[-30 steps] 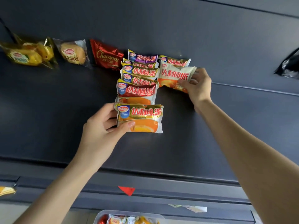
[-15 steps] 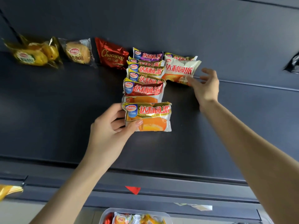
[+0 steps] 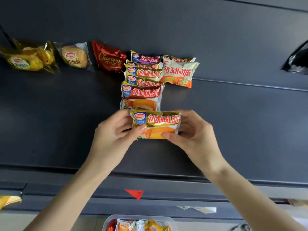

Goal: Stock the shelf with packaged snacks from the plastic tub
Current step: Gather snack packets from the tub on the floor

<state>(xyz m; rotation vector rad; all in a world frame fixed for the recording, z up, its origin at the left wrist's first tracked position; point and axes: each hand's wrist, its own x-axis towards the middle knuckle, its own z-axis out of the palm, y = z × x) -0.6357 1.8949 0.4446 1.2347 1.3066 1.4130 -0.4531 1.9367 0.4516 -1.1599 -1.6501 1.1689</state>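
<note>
A gold-and-orange snack pack (image 3: pixel 156 125) sits at the front of a row on the dark shelf (image 3: pixel 66 124). My left hand (image 3: pixel 115 135) grips its left end and my right hand (image 3: pixel 191 135) pinches its right end. Behind it a red pack (image 3: pixel 141 93) leads a column of several overlapping gold packs (image 3: pixel 143 72), ending in a purple one (image 3: pixel 146 57). A white-and-orange pack (image 3: pixel 179 75) lies to the right of that column. The clear plastic tub (image 3: pixel 140 218) with more snacks shows at the bottom edge.
Along the shelf's back left lie a red Chocopie pack (image 3: pixel 108 57), a small bread pack (image 3: pixel 75 56) and a yellow cake bag (image 3: pixel 28 58). A black bag (image 3: pixel 296 61) sits far right. A red triangle tag (image 3: pixel 135 193) marks the shelf's front rail.
My right hand has left the white-and-orange pack at the back and come forward to the front gold pack, which my left hand still holds.
</note>
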